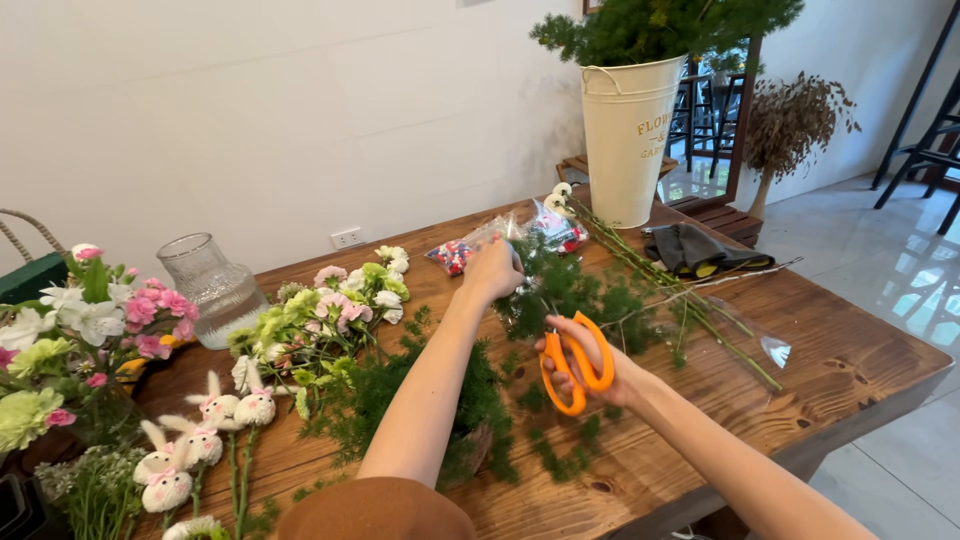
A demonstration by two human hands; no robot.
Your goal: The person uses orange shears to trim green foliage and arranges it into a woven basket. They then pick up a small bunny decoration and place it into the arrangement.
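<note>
One pair of orange scissors, one glass vase, one cream metal bucket, four bunny-shaped flower picks, two hands over one desk.

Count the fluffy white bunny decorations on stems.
4 bunny decorations, all at the table's left front: two higher, two lower. More may hide among the flowers.

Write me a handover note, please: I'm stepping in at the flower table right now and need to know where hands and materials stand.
Right hand grips orange scissors, blades toward the feathery green sprig.
Left hand holds that sprig's upper end, beside a clear bag of small colourful bits.
Cut greenery lies scattered on the wooden table. Long stems lie to the right.
Carnations, bunny picks and glass vase sit left, untouched.
Nothing is in the vase yet.
</note>
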